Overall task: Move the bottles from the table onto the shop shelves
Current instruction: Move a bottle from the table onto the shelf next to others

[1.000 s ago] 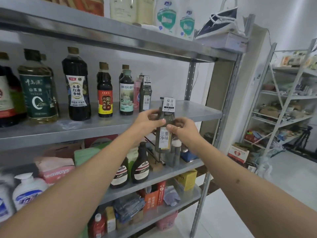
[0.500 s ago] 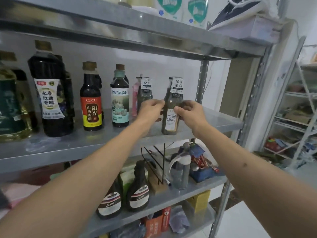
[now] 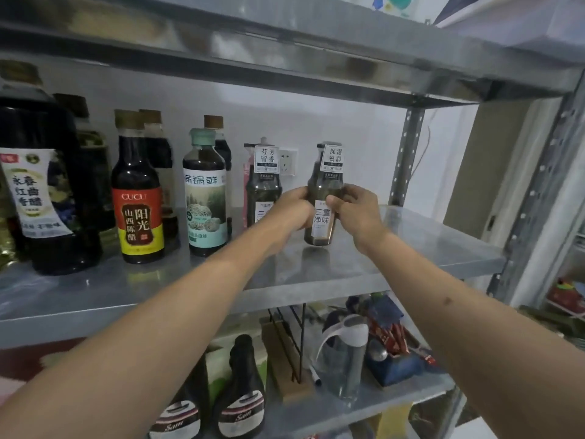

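Big metal shop shelf (image 3: 395,261) fills the view, with a row of dark sauce and vinegar bottles already lined up along the middle level: a large one with a white label (image 3: 41,188) on the far left, then the CUCU vinegar bottle (image 3: 139,198), a teal-capped one (image 3: 205,198), and a slim dark bottle with a white neck tag (image 3: 264,182).

The one being placed is its twin, the dark bottle with the tagged neck (image 3: 323,198). A second ago it was out in front of the shelf edge, carried at chest height; now it's moved in over the shelf board, to the right of its twin. Base looks like it's touching down, though the blur makes it hard to say if it's fully resting yet.

Left hand (image 3: 292,210) wraps around its left side, right hand (image 3: 356,213) pinches it from the right, fingers curled onto the label on both.

So this bottle's basically shelved. I'd guess letting go is what's left before heading back to the table, which isn't in view.
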A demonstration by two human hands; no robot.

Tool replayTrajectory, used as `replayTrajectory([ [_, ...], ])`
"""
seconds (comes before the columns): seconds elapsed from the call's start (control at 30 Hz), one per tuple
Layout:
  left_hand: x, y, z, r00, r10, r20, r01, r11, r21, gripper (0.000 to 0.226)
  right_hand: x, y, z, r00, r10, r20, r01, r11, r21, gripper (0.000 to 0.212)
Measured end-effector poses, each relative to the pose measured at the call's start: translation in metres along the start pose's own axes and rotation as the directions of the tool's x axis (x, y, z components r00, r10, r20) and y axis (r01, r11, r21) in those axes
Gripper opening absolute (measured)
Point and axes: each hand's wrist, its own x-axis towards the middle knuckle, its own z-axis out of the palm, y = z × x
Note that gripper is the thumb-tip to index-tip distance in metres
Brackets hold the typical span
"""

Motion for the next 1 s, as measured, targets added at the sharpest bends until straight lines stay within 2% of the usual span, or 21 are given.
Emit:
replayTrajectory([
  [0.27, 0.046, 0.0, 0.017, 0.978, -0.042, -0.205, 0.038, 0.999, -0.025, 0.072, 0.062, 0.017, 0.005, 0.994, 0.0, 0.107, 0.003, 1.0, -0.021, 0.024],
  [0.37, 0.054, 0.004, 0.024, 0.962, -0.045, -0.269, 0.051, 0.999, 0.014, 0.065, 0.081, 0.025, 0.007, 0.99, 0.013, 0.139, -0.011, 1.0, -0.013, 0.025],
  [0.53, 0.072, -0.002, 0.029, 0.956, -0.079, -0.282, 0.095, 0.995, 0.041, 0.064, 0.101, 0.036, 0.01, 0.984, 0.037, 0.175, -0.035, 0.999, -0.013, 0.023],
  [0.73, 0.096, -0.016, 0.024, 0.94, -0.099, -0.326, 0.104, 0.995, -0.005, 0.084, 0.121, 0.044, 0.017, 0.977, 0.032, 0.21, -0.024, 0.999, -0.042, 0.026],
  [0.93, 0.094, -0.009, 0.028, 0.922, -0.114, -0.369, 0.104, 0.993, -0.048, 0.05, 0.133, 0.053, 0.022, 0.976, 0.034, 0.216, -0.02, 0.998, -0.066, 0.027],
  [1.0, 0.096, -0.012, 0.03, 0.92, -0.111, -0.377, 0.108, 0.994, -0.029, 0.052, 0.133, 0.058, 0.025, 0.974, 0.038, 0.225, -0.024, 0.998, -0.064, 0.026],
])
